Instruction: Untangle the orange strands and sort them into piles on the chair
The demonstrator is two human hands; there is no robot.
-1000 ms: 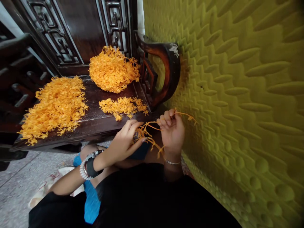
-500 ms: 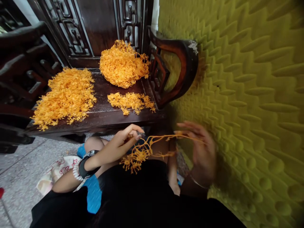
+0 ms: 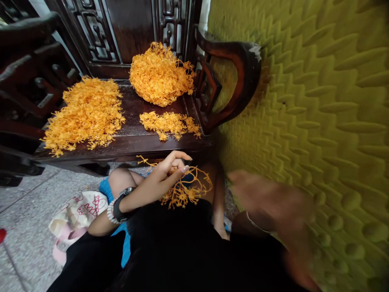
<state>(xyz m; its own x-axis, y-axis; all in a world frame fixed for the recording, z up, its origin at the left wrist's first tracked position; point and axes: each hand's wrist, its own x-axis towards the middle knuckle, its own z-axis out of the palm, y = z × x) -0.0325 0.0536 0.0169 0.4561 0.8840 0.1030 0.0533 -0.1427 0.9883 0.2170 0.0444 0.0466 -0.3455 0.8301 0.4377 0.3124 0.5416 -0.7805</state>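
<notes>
Wooden seat [image 3: 131, 117]: broad orange heap [image 3: 88, 111], rounder heap [image 3: 161, 77], small cluster [image 3: 168, 123] lie apart, perhaps against mixing. Over my lap, left hand [image 3: 165, 174] grips strands [image 3: 182, 194], probably letting loops hang free; right hand [image 3: 273, 198] well apart, blurred, grip unclear.

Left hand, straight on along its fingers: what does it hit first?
Probably the yellow-green wall. The left hand points rightward in the picture, close by the front edge of the wooden seat, so it might clip that first; depth is unclear from one view.
</notes>
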